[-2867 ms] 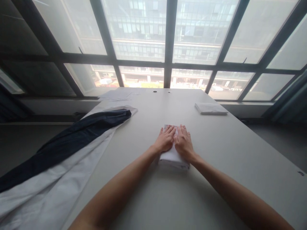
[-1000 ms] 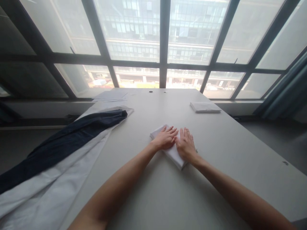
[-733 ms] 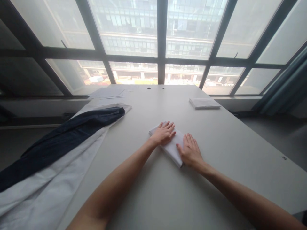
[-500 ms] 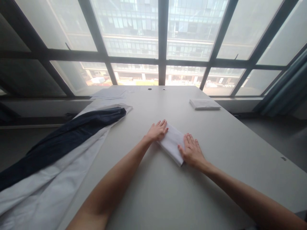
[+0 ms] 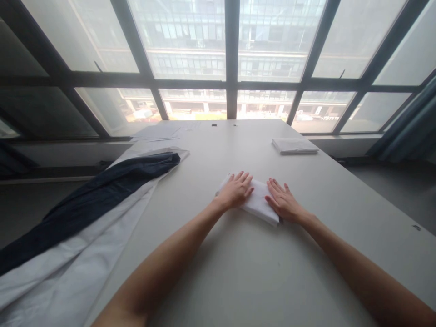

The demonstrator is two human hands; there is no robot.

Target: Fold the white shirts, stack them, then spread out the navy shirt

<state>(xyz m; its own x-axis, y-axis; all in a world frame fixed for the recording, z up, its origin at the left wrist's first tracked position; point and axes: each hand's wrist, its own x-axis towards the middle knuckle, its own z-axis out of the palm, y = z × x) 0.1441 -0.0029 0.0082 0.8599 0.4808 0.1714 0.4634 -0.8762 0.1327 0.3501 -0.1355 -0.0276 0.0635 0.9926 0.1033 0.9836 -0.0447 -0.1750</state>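
A folded white cloth [image 5: 259, 200] lies on the grey table [image 5: 306, 254], turned at a slant. My left hand [image 5: 235, 190] lies flat on its left end, fingers stretched out. At the cloth's right end rests my right hand [image 5: 283, 201], palm down with its fingers spread. Neither hand grips anything.
A long dark blue garment [image 5: 95, 200] lies on top of a white sheet [image 5: 64, 281] along the table's left side. A second folded white cloth [image 5: 294, 145] sits at the far right of the table. Flat white sheets [image 5: 158, 132] lie at the far left corner. Large windows stand behind.
The folded cloth has turned on the table from lengthwise to slanted crosswise. My hands, side by side earlier, have moved apart to its two ends.
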